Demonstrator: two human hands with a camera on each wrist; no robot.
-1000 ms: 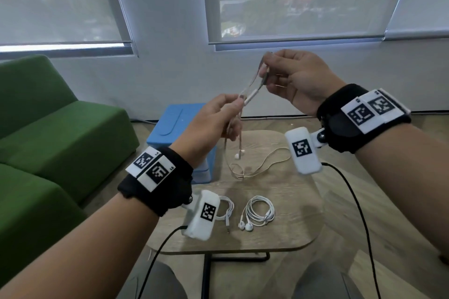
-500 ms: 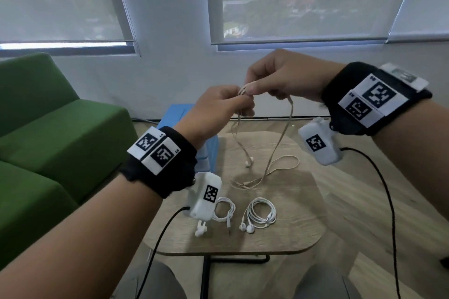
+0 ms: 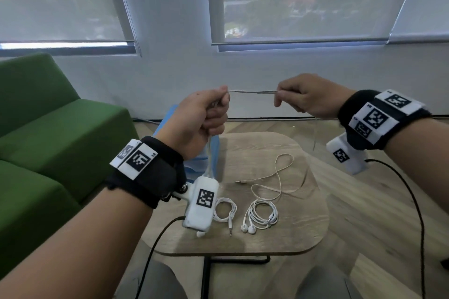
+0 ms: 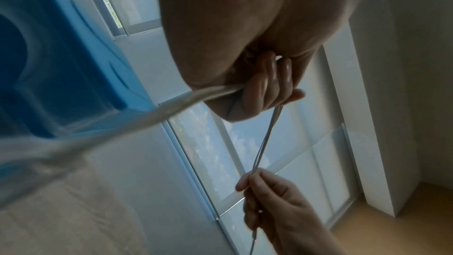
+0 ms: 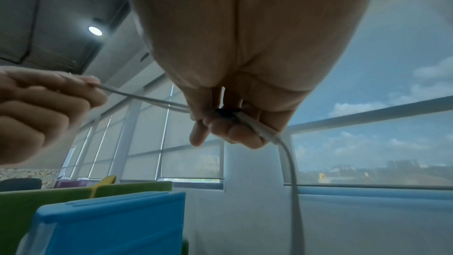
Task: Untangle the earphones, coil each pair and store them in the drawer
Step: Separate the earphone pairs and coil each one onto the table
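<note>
A beige earphone cable (image 3: 252, 91) runs taut between my two raised hands above the small wooden table (image 3: 315, 233). My left hand (image 3: 206, 116) grips one end in a fist, with cable hanging below it. My right hand (image 3: 301, 97) pinches the other end, and the rest trails down to a loose loop (image 3: 279, 177) on the table. In the left wrist view the cable (image 4: 267, 137) is a doubled strand between both hands. Two coiled white earphone pairs (image 3: 261, 216) (image 3: 224, 210) lie near the table's front. The blue drawer unit (image 5: 110, 222) stands behind the table.
A green sofa (image 3: 48, 141) fills the left side. Windows with blinds (image 3: 303, 2) line the far wall. Black cables from my wrist cameras hang down on both sides of the table.
My hands have drawn apart sideways from a close pinch, pulling the beige cable into a horizontal line. The hanging part has dropped into a wider loop on the table.
</note>
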